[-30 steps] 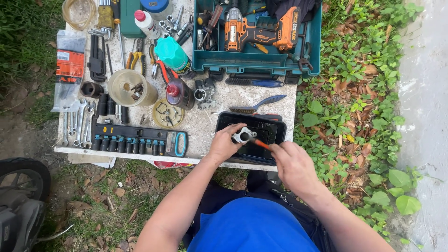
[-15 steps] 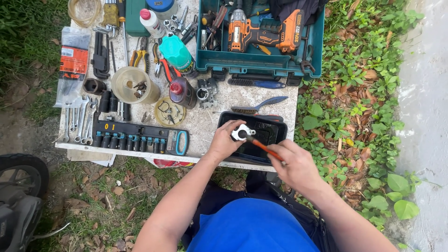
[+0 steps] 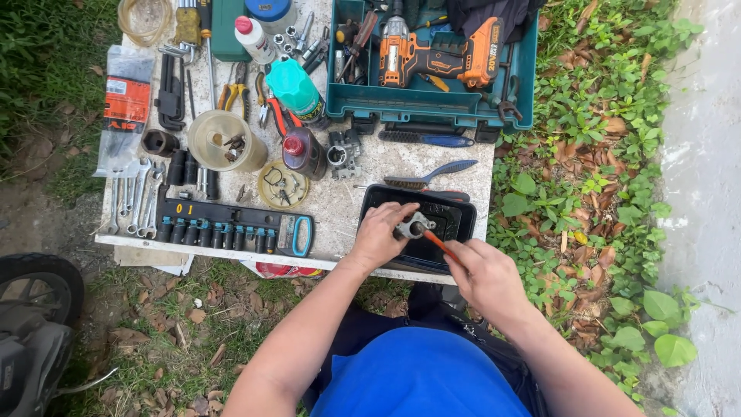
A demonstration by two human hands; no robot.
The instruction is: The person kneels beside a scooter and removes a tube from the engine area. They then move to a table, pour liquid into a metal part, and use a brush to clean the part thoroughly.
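Observation:
My left hand (image 3: 378, 235) grips a small grey metal engine part (image 3: 414, 227) over a black plastic tray (image 3: 457, 218) at the table's near right edge. My right hand (image 3: 485, 276) holds a thin orange-handled tool (image 3: 441, 247) whose tip touches the metal part. Both hands work just above the tray. What lies inside the tray is mostly hidden by the hands.
A teal toolbox (image 3: 429, 100) with an orange cordless drill (image 3: 440, 55) sits at the back right. A black socket rail (image 3: 231, 228), wrenches (image 3: 135, 197), pliers, bottles, a clear cup (image 3: 220, 139) and a wire brush (image 3: 428, 174) crowd the stone table (image 3: 340, 197). A tyre (image 3: 35, 286) stands at lower left.
Both hands stay at the tray; the orange-handled tool has shifted slightly against the metal part, and the view has shifted a little.

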